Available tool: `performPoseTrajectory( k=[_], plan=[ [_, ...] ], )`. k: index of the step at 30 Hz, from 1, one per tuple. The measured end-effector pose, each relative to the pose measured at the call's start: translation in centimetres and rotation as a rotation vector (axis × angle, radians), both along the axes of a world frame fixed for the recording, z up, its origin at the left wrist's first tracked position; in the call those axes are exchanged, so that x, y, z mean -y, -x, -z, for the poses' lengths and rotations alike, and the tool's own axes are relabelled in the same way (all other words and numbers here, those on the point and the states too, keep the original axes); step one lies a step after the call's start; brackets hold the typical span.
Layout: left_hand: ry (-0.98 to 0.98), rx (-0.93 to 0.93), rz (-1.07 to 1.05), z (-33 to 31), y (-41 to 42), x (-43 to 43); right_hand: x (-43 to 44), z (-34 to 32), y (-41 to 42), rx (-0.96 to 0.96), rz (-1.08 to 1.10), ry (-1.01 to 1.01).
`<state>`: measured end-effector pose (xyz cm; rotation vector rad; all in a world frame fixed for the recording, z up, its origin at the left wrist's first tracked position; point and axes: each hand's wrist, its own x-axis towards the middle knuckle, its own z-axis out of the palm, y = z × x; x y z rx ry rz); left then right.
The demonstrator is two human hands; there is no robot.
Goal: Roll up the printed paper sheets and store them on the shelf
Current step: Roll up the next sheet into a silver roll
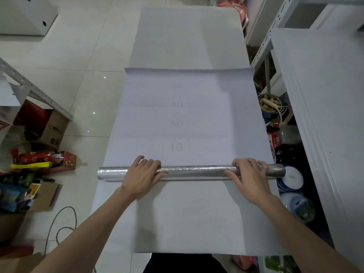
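Observation:
A long white paper sheet lies flat on the tiled floor, running away from me. On top of it lies a second sheet with faint printed numbers showing through. Its near end is wound into a silvery-grey paper roll lying crosswise. My left hand rests on the roll left of its middle, fingers laid fairly straight over the top. My right hand holds the roll near its right end, fingers curled over it and thumb on the near side.
A white metal shelf and a white panel stand at the right, with tins and a bowl beneath. At the left are a shelf frame, cardboard boxes, coloured packets and a cable.

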<state>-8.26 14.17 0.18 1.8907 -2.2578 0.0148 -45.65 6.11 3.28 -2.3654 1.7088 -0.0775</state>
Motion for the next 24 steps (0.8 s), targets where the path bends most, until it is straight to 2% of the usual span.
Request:
performPoseTrajectory(
  k=[3,8,14,21,24],
  plan=[
    [0.043,0.037,-0.029,-0.5,0.5,-0.8,-0.7,0.5,0.0,-0.002,0.005,0.052],
    [-0.071,0.145,-0.026,0.0,0.9,-2.1,-1.6,0.6,0.8,-0.115,-0.117,0.010],
    [0.018,0.027,0.013,0.0,0.8,-3.3,-2.5,0.1,0.9,-0.026,-0.068,0.014],
    [0.015,0.134,-0.064,-0.3,1.6,-3.3,-2.9,0.9,1.5,-0.091,-0.096,0.075],
    [-0.013,0.121,-0.070,-0.5,1.3,-2.5,-2.6,0.4,1.4,-0.019,-0.052,0.025]
  ],
)
